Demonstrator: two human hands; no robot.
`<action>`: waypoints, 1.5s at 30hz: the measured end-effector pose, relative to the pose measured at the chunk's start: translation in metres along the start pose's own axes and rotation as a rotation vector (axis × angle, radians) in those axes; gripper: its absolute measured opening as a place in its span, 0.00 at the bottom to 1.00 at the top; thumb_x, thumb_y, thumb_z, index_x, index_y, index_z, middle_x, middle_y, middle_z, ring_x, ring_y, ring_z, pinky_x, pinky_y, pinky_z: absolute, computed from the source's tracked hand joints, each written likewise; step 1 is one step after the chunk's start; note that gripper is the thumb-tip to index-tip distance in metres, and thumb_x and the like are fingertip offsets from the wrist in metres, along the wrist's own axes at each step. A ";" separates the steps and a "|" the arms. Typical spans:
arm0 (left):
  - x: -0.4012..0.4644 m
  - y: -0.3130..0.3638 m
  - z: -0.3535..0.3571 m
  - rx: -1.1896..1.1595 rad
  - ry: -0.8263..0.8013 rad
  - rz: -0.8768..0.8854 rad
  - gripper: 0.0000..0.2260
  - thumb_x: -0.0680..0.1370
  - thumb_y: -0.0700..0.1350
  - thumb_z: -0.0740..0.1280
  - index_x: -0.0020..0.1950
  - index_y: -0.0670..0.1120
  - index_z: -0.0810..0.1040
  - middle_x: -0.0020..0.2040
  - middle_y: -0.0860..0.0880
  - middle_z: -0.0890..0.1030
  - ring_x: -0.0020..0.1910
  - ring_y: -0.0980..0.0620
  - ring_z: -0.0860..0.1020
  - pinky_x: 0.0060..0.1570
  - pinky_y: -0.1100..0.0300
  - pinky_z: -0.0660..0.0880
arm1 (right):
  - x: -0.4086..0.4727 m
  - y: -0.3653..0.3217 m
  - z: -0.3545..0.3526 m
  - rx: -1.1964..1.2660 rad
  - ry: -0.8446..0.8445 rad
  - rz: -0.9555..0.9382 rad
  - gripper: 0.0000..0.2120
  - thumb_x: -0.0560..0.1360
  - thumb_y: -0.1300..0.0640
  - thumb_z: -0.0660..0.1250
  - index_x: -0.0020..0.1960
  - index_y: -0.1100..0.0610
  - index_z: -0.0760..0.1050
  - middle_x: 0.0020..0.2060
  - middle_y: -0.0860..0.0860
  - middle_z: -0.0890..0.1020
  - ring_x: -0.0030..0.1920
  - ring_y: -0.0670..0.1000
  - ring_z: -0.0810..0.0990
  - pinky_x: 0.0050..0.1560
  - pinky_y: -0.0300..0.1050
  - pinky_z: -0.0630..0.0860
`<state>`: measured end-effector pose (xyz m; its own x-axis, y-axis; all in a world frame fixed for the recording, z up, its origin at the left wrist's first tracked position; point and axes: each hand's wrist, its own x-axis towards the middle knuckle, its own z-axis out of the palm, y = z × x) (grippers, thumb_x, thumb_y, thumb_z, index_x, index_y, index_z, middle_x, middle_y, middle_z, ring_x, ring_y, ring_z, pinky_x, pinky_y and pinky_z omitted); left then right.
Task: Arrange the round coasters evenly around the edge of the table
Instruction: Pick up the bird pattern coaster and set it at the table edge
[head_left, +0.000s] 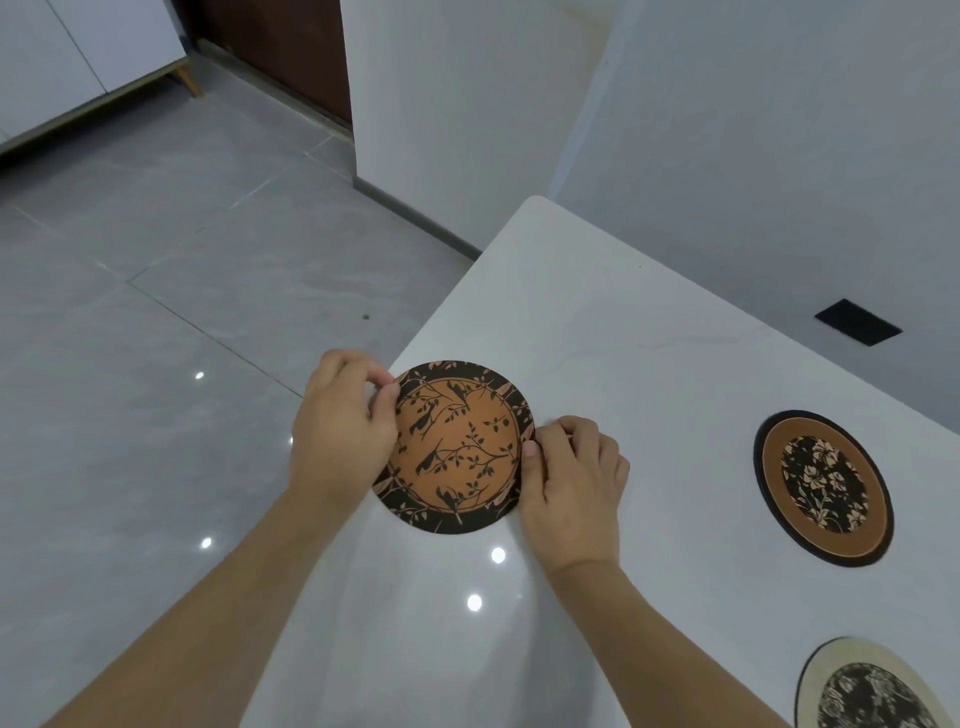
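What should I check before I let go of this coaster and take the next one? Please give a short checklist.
1. Both hands hold the bird coaster: left hand and right hand pinch its rim: ok.
2. Coaster lies flat on the table: cannot tell.
3. Coaster is fully on the table: not ok, its left side reaches the edge.
4. Apart from the flower coaster: ok.
5. Even spacing with the pale coaster: cannot tell.

3 round coasters (457, 447) (823, 487) (872, 688), 2 hands (340, 421) (574, 480), 1 table (649, 322).
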<state>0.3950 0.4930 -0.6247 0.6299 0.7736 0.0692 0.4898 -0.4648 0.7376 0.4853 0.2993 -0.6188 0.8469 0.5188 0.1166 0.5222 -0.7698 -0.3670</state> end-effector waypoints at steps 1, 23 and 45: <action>0.004 0.000 0.002 -0.021 -0.027 -0.064 0.03 0.78 0.45 0.64 0.44 0.50 0.75 0.53 0.55 0.73 0.43 0.60 0.74 0.40 0.67 0.67 | 0.000 0.000 0.000 -0.001 -0.001 -0.001 0.13 0.79 0.49 0.52 0.48 0.52 0.73 0.50 0.48 0.72 0.51 0.50 0.66 0.53 0.41 0.56; 0.012 0.001 0.008 -0.019 0.010 -0.229 0.05 0.79 0.53 0.62 0.45 0.55 0.73 0.44 0.58 0.77 0.38 0.61 0.75 0.33 0.63 0.69 | 0.000 0.001 0.001 0.046 -0.011 0.007 0.11 0.76 0.46 0.57 0.39 0.51 0.69 0.50 0.46 0.71 0.52 0.49 0.67 0.55 0.42 0.58; 0.007 0.004 0.007 -0.006 -0.047 -0.114 0.09 0.76 0.54 0.67 0.50 0.53 0.70 0.48 0.55 0.75 0.39 0.61 0.74 0.32 0.68 0.68 | 0.004 0.000 -0.002 -0.039 -0.076 -0.098 0.27 0.73 0.37 0.57 0.68 0.48 0.66 0.63 0.46 0.68 0.64 0.50 0.65 0.68 0.47 0.56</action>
<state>0.4059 0.4938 -0.6261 0.5980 0.8001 -0.0463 0.5558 -0.3724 0.7433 0.4887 0.3008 -0.6167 0.7823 0.6178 0.0793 0.6068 -0.7271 -0.3212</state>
